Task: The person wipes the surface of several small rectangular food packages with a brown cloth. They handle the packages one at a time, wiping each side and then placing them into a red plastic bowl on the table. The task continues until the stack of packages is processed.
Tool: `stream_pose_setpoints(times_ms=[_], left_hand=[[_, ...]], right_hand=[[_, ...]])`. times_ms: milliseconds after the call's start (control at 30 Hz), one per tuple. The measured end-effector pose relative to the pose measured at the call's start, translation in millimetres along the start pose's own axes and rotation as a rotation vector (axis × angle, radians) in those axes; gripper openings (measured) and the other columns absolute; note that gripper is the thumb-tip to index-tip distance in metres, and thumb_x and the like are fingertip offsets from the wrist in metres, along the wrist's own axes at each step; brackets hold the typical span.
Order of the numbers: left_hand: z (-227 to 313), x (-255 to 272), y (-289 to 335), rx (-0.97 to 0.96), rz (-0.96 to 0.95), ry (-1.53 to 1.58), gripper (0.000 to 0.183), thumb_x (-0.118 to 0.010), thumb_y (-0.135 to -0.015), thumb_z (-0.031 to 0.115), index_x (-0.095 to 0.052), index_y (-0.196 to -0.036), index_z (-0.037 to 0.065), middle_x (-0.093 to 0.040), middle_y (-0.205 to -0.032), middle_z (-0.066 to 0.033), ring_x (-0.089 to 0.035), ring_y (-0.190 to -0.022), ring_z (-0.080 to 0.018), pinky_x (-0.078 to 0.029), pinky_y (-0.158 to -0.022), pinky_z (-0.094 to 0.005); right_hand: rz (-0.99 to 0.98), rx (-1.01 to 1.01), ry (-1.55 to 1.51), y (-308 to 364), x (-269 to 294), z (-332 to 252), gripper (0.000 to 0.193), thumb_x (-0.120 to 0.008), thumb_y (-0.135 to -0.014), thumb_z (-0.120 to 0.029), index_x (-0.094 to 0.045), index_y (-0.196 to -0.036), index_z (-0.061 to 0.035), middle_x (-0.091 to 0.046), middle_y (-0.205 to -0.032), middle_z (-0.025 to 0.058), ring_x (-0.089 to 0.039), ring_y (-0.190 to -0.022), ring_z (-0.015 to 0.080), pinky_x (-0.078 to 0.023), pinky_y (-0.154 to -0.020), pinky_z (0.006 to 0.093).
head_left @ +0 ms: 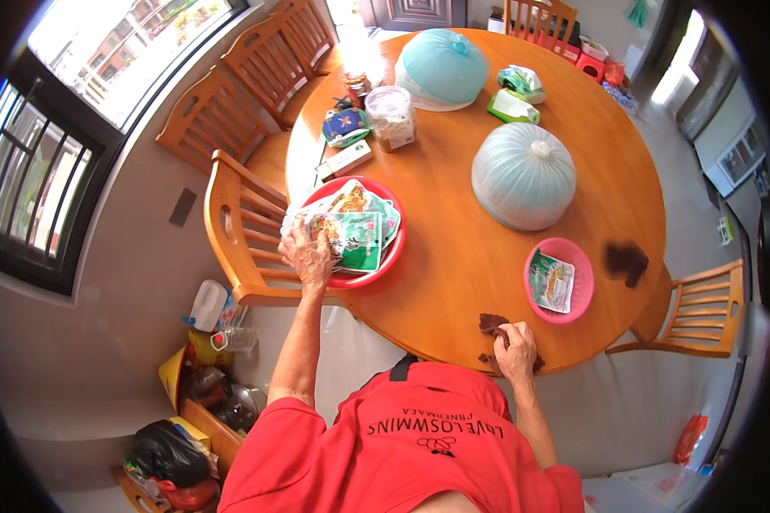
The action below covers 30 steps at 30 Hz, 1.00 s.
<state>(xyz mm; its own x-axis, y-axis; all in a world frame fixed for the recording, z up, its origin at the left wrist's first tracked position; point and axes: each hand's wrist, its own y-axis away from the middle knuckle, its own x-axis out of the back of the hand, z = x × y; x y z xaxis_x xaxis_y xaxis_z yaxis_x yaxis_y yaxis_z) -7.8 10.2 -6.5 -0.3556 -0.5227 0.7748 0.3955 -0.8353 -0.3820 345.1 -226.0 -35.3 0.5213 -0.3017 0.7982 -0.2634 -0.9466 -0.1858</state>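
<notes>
My left hand [308, 256] reaches over the rim of a red basin [392, 267] at the table's left edge. Its fingers are closed on the left side of a green-and-white food packet [359, 241], which lies on several similar flat packets. Near the front edge of the table, my right hand [516, 349] grips a dark brown cloth [493, 325]; parts of the cloth stick out around the fingers. Just beyond this hand stands a pink plastic basket [583, 299] with a green-and-white packet [552, 282] lying in it.
On the round wooden table [445, 256] stand two domed food covers, one pale [524, 179] and one turquoise [441, 70], a clear jar [391, 120] and tissue packs [513, 106]. A dark brown piece [626, 262] lies at the right. Wooden chairs [239, 231] surround the table.
</notes>
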Motion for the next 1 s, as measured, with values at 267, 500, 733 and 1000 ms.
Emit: stream_pose_setpoints(times_ms=[267,500,733,1000], left_hand=[[107,14,46,-0.563,0.037,0.320,0.046,-0.072,-0.072,0.004,-0.056,-0.115,0.007,-0.051,-0.120,-0.0167,-0.046,-0.113,-0.0358,-0.035,-0.096,-0.0467],[220,-33,164,-0.882,-0.591,0.476,0.035,-0.075,-0.074,0.021,-0.062,-0.104,0.010,-0.059,-0.109,-0.0092,-0.054,-0.103,-0.0297,-0.044,-0.087,-0.0401],[268,-81,196,-0.492,-0.772,0.200,0.057,-0.079,-0.068,0.034,-0.054,-0.113,0.009,-0.054,-0.114,-0.0120,-0.057,-0.101,-0.0309,-0.048,-0.082,-0.0422],[272,-94,200,-0.494,-0.646,0.195,0.023,-0.069,-0.079,0.025,-0.064,-0.096,0.010,-0.059,-0.081,-0.0097,-0.061,-0.078,-0.0309,-0.049,-0.067,-0.0422]], right_hand=[[-0.066,0.070,0.042,-6,11,-9,0.018,-0.067,-0.076,-0.016,-0.061,-0.093,-0.0122,-0.054,-0.089,0.0095,-0.055,-0.085,0.0311,-0.048,-0.072,0.0425],[-0.215,0.094,-0.092,-8,15,16,0.019,-0.068,-0.077,-0.019,-0.060,-0.093,-0.0140,-0.053,-0.092,0.0079,-0.054,-0.088,0.0296,-0.048,-0.076,0.0424],[-0.318,0.131,-0.205,-9,18,31,0.022,-0.065,-0.078,-0.020,-0.058,-0.098,-0.0143,-0.053,-0.097,0.0080,-0.055,-0.094,0.0294,-0.048,-0.080,0.0427],[-0.355,0.206,-0.305,-14,18,46,0.021,-0.064,-0.079,-0.023,-0.058,-0.097,-0.0145,-0.055,-0.097,0.0080,-0.056,-0.093,0.0287,-0.049,-0.079,0.0427]])
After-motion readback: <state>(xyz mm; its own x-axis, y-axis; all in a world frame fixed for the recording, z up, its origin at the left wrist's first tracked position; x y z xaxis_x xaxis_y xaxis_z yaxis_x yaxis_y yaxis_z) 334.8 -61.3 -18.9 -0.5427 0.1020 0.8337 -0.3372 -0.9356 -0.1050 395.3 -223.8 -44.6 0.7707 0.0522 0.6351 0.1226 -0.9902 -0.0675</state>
